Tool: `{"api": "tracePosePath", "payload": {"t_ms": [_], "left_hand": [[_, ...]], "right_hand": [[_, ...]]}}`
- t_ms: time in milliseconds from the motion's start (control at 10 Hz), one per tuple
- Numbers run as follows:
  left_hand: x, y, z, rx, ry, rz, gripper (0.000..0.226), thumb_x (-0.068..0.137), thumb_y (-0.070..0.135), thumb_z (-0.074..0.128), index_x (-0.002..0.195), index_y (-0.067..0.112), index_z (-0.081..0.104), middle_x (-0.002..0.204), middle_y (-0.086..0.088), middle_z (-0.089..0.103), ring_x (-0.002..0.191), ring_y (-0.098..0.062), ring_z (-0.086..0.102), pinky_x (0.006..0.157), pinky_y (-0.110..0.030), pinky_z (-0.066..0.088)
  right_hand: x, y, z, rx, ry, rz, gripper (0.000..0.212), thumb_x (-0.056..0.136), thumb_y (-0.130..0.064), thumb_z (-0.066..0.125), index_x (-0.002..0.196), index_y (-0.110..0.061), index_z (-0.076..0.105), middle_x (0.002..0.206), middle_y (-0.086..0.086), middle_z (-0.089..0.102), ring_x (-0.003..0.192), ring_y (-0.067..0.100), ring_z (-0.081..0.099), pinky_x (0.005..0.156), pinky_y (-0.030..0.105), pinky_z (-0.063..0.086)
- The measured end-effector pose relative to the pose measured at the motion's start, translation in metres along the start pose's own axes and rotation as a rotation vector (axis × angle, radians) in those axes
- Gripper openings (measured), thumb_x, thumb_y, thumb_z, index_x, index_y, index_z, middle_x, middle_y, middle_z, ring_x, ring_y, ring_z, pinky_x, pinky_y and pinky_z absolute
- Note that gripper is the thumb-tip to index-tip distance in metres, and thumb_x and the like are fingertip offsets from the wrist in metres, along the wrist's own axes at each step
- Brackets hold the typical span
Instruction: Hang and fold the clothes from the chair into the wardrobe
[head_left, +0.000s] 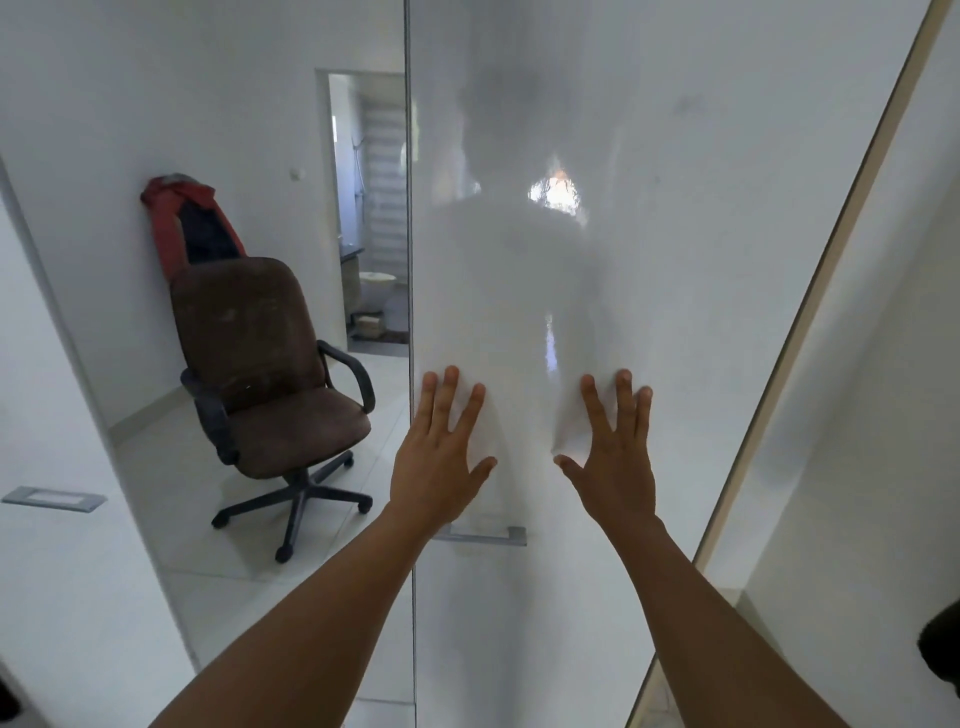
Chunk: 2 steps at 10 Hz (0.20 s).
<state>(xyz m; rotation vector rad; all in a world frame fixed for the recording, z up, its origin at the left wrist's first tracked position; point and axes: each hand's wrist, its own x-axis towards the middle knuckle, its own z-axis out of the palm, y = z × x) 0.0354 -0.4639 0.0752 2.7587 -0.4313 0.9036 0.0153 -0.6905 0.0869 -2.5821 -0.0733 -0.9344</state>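
Pressing the white wardrobe door, the left hand and right hand are lying flat, fingers spread, while red clothes are seemingly hanging behind the chair.

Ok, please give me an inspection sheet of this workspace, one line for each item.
Surface: glossy white door; handle low on it.
Job's things: brown chair, seat bare; red and dark clothes show above its back, support unclear.
Clutter: dark thing at the right edge, unclear.
Hands: left hand and right hand pressed flat on the door, fingers straight, holding nothing.
Cables: nothing seen.
Surroundings: white walls, tiled floor, open doorway to a bathroom.
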Motion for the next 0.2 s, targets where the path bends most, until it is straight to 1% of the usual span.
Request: {"api": "tracePosePath", "payload": {"t_ms": [100,200], "left_hand": [[0.002,0.004,-0.025,-0.037,-0.100,-0.042,0.086,0.093,0.071,0.038,0.159,0.031,0.001,0.163,0.004,-0.026,0.150,-0.022,-0.025,0.106,-0.039,0.043],[-0.013,0.008,-0.037,-0.130,-0.288,-0.060,0.086,0.090,0.076,0.035,0.158,0.034,0.002,0.164,0.007,-0.022,0.153,-0.022,-0.011,0.112,-0.046,0.037]], "right_hand": [[0.004,-0.002,-0.020,0.024,-0.072,-0.019,0.107,0.078,-0.038,0.081,0.158,-0.039,0.008,0.165,-0.010,-0.017,0.153,0.026,-0.015,0.086,0.048,0.058],[0.005,0.009,-0.042,0.060,-0.237,-0.002,0.097,0.081,-0.048,0.075,0.156,-0.038,0.014,0.166,-0.013,-0.006,0.154,0.019,-0.002,0.107,0.057,0.041]]}}
